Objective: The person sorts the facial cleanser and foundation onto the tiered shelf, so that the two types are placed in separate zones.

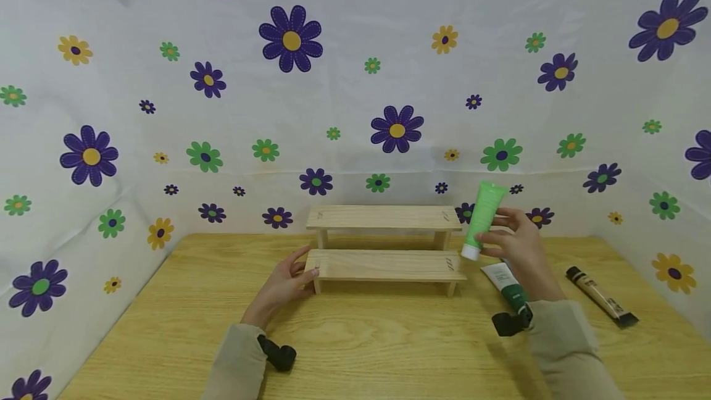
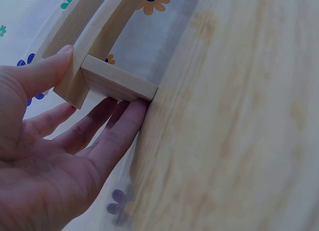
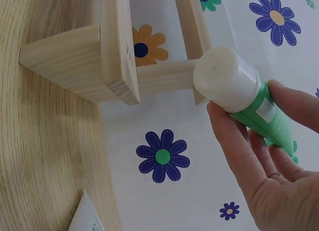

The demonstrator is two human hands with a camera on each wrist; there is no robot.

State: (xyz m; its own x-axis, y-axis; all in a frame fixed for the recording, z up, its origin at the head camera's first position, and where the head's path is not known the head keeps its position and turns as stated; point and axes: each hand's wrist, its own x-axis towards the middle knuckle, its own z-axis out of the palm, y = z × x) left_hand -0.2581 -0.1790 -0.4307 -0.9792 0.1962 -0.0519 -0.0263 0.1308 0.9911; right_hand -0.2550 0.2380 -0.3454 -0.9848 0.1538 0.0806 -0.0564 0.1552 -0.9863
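A two-tier wooden shelf [image 1: 383,264] stands on the table towards the back. My left hand [image 1: 286,283] holds its left end, the thumb on the lower board [image 2: 75,86] and the fingers against the side leg [image 2: 117,79]. Raised beside the right end of the shelf, my right hand [image 1: 516,242] grips a light green squeeze tube [image 1: 484,212]. The tube tilts with its white cap [image 3: 227,79] downward, and the cap overlaps the shelf's upper tier in the right wrist view. Below this hand lies a white and dark green tube [image 1: 505,286], partly hidden by the wrist.
Further right on the wooden table [image 1: 355,344] lies a beige tube with black ends [image 1: 602,296]. A white cloth with printed flowers [image 1: 344,91] hangs behind the table and along both sides.
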